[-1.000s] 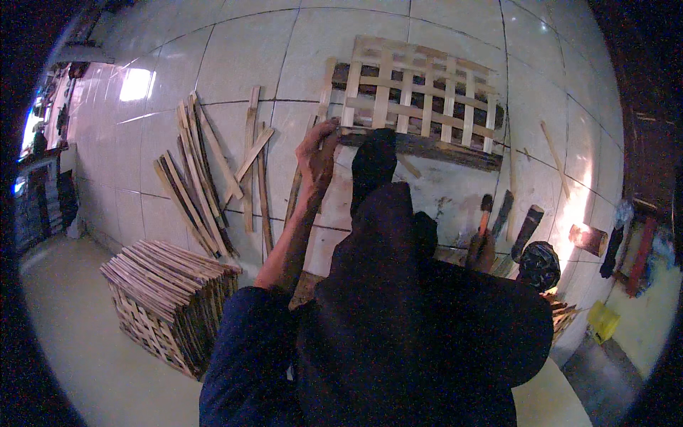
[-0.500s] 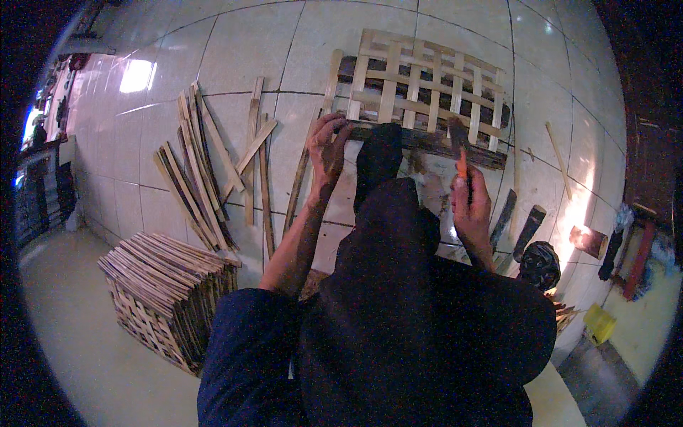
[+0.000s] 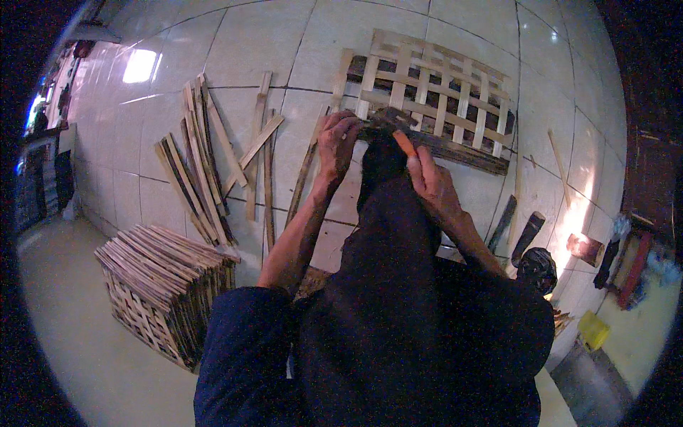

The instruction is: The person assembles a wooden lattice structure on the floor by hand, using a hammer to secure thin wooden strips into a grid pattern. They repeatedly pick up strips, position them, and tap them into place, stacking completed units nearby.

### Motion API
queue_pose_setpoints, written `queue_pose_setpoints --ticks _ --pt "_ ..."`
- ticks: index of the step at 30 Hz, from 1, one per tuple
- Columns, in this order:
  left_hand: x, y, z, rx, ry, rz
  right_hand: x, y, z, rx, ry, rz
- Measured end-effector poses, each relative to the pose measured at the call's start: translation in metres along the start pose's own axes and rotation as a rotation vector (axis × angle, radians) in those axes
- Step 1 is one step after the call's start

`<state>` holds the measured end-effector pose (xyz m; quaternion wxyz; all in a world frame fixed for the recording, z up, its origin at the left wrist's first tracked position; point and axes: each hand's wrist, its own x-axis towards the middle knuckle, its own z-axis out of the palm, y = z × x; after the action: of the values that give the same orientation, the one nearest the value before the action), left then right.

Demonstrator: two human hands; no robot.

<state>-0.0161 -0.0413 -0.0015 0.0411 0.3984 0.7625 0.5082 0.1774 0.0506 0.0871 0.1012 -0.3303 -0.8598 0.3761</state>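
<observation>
In front of me a woven panel of pale bamboo strips [image 3: 442, 107] lies on a dark base, its near edge toward me. My left hand [image 3: 337, 142] is closed at the panel's near left corner, fingers pinched on the end of a dark bamboo strip there. In my right hand [image 3: 435, 183] is an orange-handled knife [image 3: 403, 143]. Its broad, dark blade lies over the near edge, close to my left fingers. My dark-clothed knee [image 3: 383, 160] rises just below the blade and hides part of that edge.
Loose bamboo strips [image 3: 203, 153] lie fanned on the tiled floor [image 3: 242, 43] at left. Nearer stands a thick stack of woven panels [image 3: 167, 277]. To the right are a dark stick-like piece [image 3: 504, 222], a black plastic bag [image 3: 537, 270] and a yellow object [image 3: 593, 331].
My right hand has swung the knife left and inward, from the panel's right part to beside my left fingers. My left hand stays at the near left corner. The view has shifted slightly.
</observation>
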Motion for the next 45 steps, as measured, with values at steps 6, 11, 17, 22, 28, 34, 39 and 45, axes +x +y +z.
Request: queue_pose_setpoints --ticks 6,11,17,22,28,34,39,45 --pt "0.001 0.002 -0.001 0.079 -0.068 0.009 0.012 0.017 0.031 -0.089 -0.008 -0.112" --pt "0.0 -0.006 0.0 0.064 -0.058 0.054 0.028 0.022 0.037 -0.141 -0.061 -0.08" --pt "-0.001 -0.002 0.0 0.027 -0.032 0.03 0.021 0.006 0.03 -0.031 0.087 -0.173" --pt "-0.004 -0.013 0.002 -0.055 -0.021 0.018 0.028 0.018 0.033 -0.204 -0.067 -0.016" --pt "0.006 -0.011 -0.011 0.0 -0.176 0.01 0.021 0.019 0.028 -0.119 0.004 0.009" --pt "-0.001 -0.049 0.005 0.133 -0.123 -0.073 0.024 0.01 0.025 -0.096 -0.092 0.075" --pt "-0.003 -0.045 0.013 0.114 -0.132 -0.07 0.024 0.02 0.043 -0.177 0.238 -0.269" --pt "-0.009 -0.046 0.016 0.087 -0.171 -0.189 0.034 0.008 0.028 -0.223 0.022 -0.24"
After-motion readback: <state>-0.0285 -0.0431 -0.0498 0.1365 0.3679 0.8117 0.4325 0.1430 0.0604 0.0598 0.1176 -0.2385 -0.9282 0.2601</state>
